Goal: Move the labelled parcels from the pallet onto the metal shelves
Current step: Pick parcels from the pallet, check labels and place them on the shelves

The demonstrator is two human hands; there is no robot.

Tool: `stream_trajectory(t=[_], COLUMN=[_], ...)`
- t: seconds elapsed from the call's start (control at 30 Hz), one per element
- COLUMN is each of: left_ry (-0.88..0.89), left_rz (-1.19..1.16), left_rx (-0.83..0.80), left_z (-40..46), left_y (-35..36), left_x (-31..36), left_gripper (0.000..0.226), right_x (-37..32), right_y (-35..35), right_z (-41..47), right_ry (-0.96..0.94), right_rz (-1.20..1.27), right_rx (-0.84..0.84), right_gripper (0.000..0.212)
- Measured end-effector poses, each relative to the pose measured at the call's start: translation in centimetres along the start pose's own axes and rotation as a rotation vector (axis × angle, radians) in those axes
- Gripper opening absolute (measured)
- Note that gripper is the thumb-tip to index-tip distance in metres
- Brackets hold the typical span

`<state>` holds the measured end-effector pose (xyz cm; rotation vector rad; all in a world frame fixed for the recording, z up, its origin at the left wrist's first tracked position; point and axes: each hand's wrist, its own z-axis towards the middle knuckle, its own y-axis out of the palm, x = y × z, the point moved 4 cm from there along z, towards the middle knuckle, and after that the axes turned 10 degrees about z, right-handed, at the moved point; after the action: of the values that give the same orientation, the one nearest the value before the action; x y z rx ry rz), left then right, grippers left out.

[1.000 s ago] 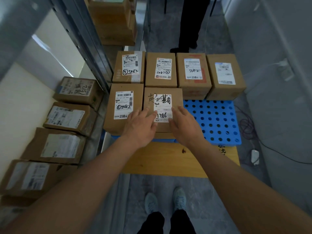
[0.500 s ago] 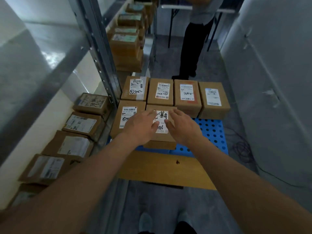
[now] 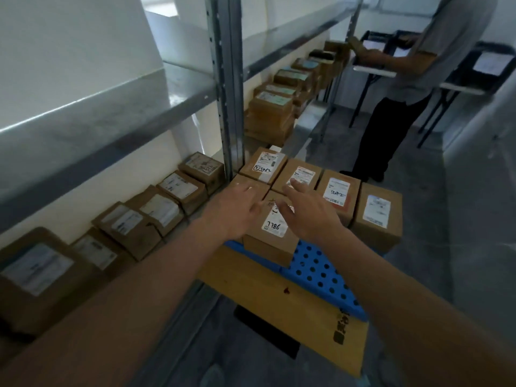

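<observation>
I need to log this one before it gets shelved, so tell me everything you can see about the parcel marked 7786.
The parcel is a small brown cardboard box, closed, lying flat on the blue perforated pallet at its near edge. A white label on top carries a barcode, printed text, the handwritten 7786 and large black strokes. It sits close against the neighbouring boxes. The left hand and right hand are spread open over its far end; contact cannot be told.

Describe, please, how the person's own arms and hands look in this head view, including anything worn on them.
Both forearms are bare right up to the frame's edge: no sleeves, gloves, watch or wristband show. The left hand and right hand are bare too, with no rings visible on the fingers. No markings or cables appear.
</observation>
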<state>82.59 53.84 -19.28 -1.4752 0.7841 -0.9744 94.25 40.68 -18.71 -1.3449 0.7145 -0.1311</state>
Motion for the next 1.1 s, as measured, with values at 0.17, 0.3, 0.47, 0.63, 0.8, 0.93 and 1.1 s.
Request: stream_trajectory(t=[0.17,0.3,0.47,0.63,0.8,0.93,1.1], left_ry=[-0.139,-0.259,-0.397,-0.488,-0.549,-0.623,-0.707], left_rz=[0.055,0.081,0.095,0.14,0.169,0.136,0.092], left_rx=[0.049,0.08,0.068,0.08,0.103,0.11,0.104], left_z=[-4.8,-9.6,-15.6,-21.7,-28.4,-34.7,-42.2], left_y=[-1.8,-2.6,-3.6,-4.0,-4.4,-4.4,-3.9], left_x=[0.1,-0.9,-2.6,-4.9,-6.5,-8.7,-10.9], left_gripper=[0.068,0.058,0.064,0.061,0.056,0.056,0.055], right_x=[-2.6,-6.0,-10.7,-15.7,-20.9,-25.8,-31.0], right_y=[-0.9,-0.4,0.2,2.4,4.2,6.5,9.6], right_z=[-1.1,-2.2,-4.2,-6.1,-9.0,-12.0,-15.6], right_ry=[-0.181,-0.334,-0.444,-0.552,-0.61,-0.67,-0.75], right_rz=[-0.026,0.001,0.064,0.082,0.097,0.122,0.156], right_rx=[-0.026,-0.059,-0.09,-0.144,-0.204,-0.273,-0.296], right_gripper=[0.054,0.051,0.05,0.056,0.054,0.048,0.048])
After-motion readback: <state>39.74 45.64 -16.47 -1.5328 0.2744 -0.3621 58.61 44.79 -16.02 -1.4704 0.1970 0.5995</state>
